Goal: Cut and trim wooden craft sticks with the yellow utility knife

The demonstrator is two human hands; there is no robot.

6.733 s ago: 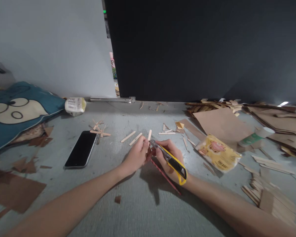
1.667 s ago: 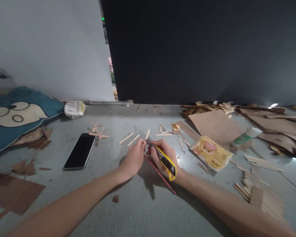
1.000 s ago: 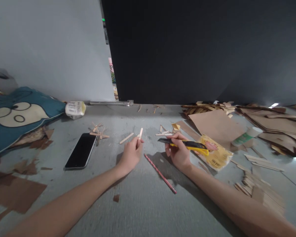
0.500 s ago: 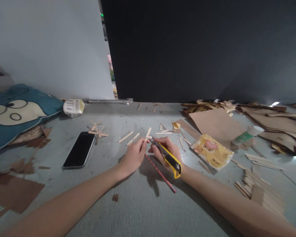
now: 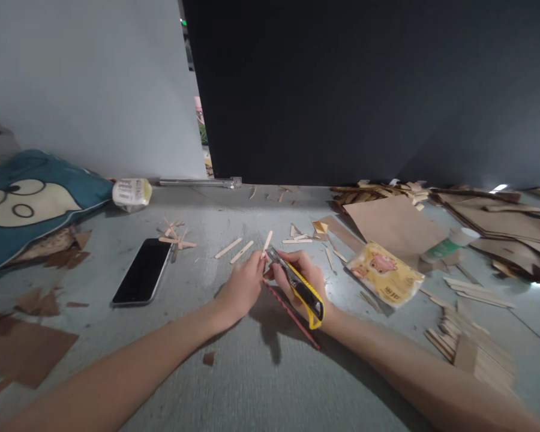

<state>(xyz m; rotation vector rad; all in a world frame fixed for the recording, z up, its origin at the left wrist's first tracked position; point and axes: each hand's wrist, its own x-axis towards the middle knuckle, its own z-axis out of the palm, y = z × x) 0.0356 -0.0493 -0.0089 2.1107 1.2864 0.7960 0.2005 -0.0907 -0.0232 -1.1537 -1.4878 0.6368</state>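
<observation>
My left hand (image 5: 243, 287) pinches a small wooden craft stick (image 5: 267, 242) that points up and away from me. My right hand (image 5: 299, 281) is wrapped round a yellow and black utility knife (image 5: 299, 285), whose blade tip touches the stick near my left fingertips. Both hands rest close together on the grey floor (image 5: 252, 372). A red pencil (image 5: 292, 315) lies under my right wrist. Two loose sticks (image 5: 234, 248) lie just left of my hands.
A black phone (image 5: 142, 271) lies to the left, beside a teal cushion (image 5: 31, 201). A yellow snack packet (image 5: 384, 273), brown cardboard sheets (image 5: 396, 222), a glue bottle (image 5: 445, 247) and stacked wooden strips (image 5: 472, 351) sit to the right. Stick scraps (image 5: 175, 235) dot the floor.
A second ago my hands were apart, the knife held level off to the right. The right hand has come back, and the blade is at the stick again.
</observation>
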